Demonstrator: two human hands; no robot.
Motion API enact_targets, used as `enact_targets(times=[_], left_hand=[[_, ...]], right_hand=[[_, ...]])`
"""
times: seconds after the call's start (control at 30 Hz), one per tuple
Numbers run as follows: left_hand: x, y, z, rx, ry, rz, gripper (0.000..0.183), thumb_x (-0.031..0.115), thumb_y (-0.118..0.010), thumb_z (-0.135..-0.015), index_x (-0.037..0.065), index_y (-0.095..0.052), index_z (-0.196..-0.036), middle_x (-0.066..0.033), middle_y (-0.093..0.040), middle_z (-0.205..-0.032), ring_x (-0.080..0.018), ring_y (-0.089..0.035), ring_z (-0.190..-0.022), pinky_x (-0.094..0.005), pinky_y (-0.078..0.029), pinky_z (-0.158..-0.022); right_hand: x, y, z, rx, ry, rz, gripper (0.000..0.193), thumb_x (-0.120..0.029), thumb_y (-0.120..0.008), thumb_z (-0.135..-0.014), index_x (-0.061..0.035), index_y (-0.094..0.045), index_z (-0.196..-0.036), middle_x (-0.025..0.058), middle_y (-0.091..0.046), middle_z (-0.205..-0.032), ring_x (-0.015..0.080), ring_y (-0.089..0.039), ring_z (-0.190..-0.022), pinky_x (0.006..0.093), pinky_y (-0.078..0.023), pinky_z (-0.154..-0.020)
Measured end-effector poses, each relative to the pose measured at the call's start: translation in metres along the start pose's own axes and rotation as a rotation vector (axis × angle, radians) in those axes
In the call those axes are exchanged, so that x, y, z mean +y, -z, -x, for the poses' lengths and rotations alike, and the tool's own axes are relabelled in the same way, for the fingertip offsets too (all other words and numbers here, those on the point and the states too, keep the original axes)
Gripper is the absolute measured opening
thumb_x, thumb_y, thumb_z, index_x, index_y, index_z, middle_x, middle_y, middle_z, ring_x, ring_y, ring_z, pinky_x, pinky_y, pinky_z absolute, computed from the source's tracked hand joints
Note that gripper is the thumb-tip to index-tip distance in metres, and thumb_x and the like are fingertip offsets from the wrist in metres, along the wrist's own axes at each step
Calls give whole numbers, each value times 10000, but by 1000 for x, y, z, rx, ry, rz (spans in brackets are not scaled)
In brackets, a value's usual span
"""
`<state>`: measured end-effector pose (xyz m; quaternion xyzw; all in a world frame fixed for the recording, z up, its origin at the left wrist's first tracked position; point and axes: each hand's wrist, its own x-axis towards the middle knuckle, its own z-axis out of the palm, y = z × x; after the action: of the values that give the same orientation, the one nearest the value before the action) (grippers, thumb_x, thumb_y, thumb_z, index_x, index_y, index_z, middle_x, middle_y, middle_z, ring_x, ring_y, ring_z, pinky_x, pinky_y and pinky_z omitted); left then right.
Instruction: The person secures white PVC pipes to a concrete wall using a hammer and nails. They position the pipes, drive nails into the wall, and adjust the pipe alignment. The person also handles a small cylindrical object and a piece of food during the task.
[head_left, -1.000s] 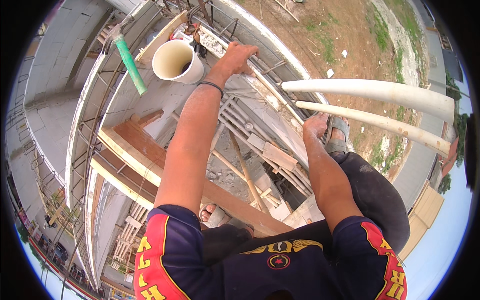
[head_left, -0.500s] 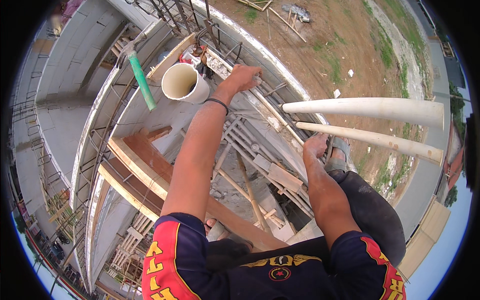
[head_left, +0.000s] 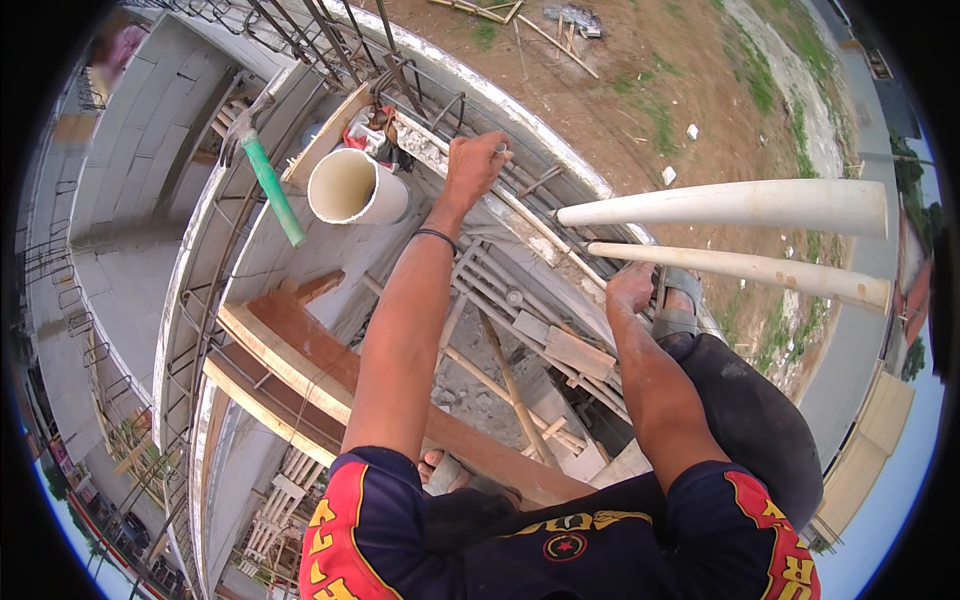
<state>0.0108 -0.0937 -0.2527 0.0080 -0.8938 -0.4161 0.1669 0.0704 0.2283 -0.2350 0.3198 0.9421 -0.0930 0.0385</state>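
Observation:
My left hand (head_left: 474, 170) is closed in a fist above the far part of the wall's top edge. A small greyish piece shows at its fingers, too little of it to name. My right hand (head_left: 630, 288) has its fingers curled over the edge of the wall form (head_left: 583, 270), close to my sandalled foot (head_left: 678, 300). Just beyond that hand, a thick white pipe (head_left: 730, 205) and a thinner pipe (head_left: 740, 268) stick up. Left of my left wrist stands a wide, open-ended white pipe (head_left: 372, 190). A green-handled hammer (head_left: 272, 190) hangs by its head on a wall edge.
Steel bars (head_left: 400, 70) rise at the far end, beside a red and white bag (head_left: 366, 130). Below me, a curved wooden form (head_left: 290, 345) borders a deep gap with poles (head_left: 510, 385) and rubble. Bare ground (head_left: 600, 110) lies far down outside the wall.
My left fist has turned and drawn back slightly, so the piece at its fingers shows more. My right hand stays on the edge. The whole view has shifted a little.

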Motion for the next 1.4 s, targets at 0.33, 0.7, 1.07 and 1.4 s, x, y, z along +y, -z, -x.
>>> enact_targets(times=[0.33, 0.7, 1.07, 1.4], left_hand=[[3, 11, -9, -171, 12, 43, 147, 186, -674, -868, 115, -595, -970, -122, -611, -676, -334, -593, -672, -419, -432, -688], [1, 32, -8, -372, 91, 174, 197, 178, -666, -874, 85, -610, -1039, -160, -598, -715, -256, -550, -613, -371, -464, -616], [-1, 30, -8, -380, 37, 103, 269, 260, -745, -790, 104, -621, -971, -145, -628, -761, -314, -584, -751, -412, -468, -744], [3, 19, 0, -257, 51, 82, 293, 417, -692, -773, 157, -650, -902, -89, -642, -733, -281, -592, -785, -389, -331, -932]], right_hand=[[3, -5, -4, -2, 4, 8, 339, -323, -435, -996, -124, -513, -1260, 248, -681, -950, 433, -653, -908, 532, -499, -797], [0, 0, -4, -28, -15, -50, 335, -322, -406, -1005, -156, -512, -1276, 258, -673, -948, 444, -643, -921, 533, -497, -797], [2, 0, -4, -19, -21, -25, 324, -308, -420, -997, -61, -565, -1147, 264, -673, -952, 442, -645, -925, 527, -500, -800], [-2, 5, 3, 18, 9, -41, 318, -300, -429, -996, -75, -529, -1197, 274, -669, -953, 454, -644, -911, 539, -495, -794]])
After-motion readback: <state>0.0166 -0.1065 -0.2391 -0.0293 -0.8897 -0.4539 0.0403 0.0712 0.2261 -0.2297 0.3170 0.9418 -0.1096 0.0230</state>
